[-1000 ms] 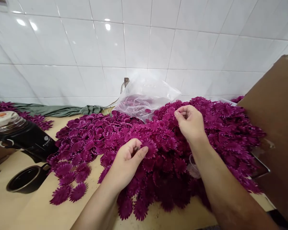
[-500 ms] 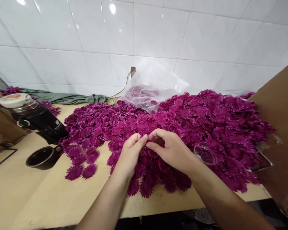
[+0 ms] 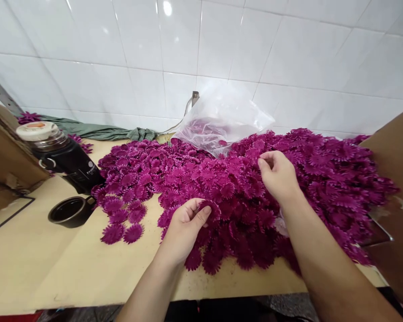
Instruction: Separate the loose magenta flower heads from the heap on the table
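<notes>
Between the thumb and fingers of my left hand (image 3: pixel 190 223) is a purple fabric flower (image 3: pixel 212 210), held near the front of the heap. My right hand (image 3: pixel 279 174) is farther back and to the right, over the pile of purple flowers (image 3: pixel 204 167). Its thumb and forefinger are pinched together right beside a flower of the heap; whether anything is between them is hidden. Behind my right forearm a small clear plastic lid (image 3: pixel 281 226) shows only in part among the flowers.
A clear plastic bag (image 3: pixel 228 118) with flowers stands at the tiled wall. On the left are a black flask (image 3: pixel 70 163), a dark mug (image 3: pixel 69 212) and a green cloth (image 3: pixel 97 129). A cardboard box (image 3: pixel 399 188) borders the right side of the table (image 3: pixel 80 273).
My hands were together over the heap and have parted. The right one has moved back and right; the left one holds the flower nearly in place. The view has shifted slightly.
</notes>
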The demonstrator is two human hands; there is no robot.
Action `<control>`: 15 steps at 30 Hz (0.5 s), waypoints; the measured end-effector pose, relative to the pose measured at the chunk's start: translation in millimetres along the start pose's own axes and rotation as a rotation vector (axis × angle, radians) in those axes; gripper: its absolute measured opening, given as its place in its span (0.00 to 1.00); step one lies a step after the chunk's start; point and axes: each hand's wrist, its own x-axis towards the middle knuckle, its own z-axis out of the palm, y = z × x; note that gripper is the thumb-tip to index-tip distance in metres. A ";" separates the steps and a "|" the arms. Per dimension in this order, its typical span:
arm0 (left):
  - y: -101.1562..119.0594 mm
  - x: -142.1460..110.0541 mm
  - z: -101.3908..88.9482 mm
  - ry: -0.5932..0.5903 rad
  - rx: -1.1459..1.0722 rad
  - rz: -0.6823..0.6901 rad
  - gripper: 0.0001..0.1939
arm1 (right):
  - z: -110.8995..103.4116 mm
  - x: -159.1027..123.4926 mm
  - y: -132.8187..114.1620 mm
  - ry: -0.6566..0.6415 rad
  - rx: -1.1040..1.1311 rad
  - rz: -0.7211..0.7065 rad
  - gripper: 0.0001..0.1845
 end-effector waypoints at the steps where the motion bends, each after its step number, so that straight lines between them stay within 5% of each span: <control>1: -0.5 0.0 -0.1 0.000 -0.023 -0.009 0.14 | -1.2 0.0 1.2 -0.020 -0.040 -0.027 0.05; 4: -1.6 1.4 1.9 0.001 -0.087 -0.007 0.13 | -6.2 -20.1 -14.9 -0.137 -0.077 -0.183 0.14; 8: -5.3 3.5 3.9 0.052 -0.065 0.031 0.16 | -11.0 -65.2 -51.7 -0.411 0.056 -0.409 0.09; 15: -12.7 8.7 -0.6 0.130 0.013 0.005 0.24 | -2.8 -87.5 -59.3 -0.615 0.058 -0.288 0.09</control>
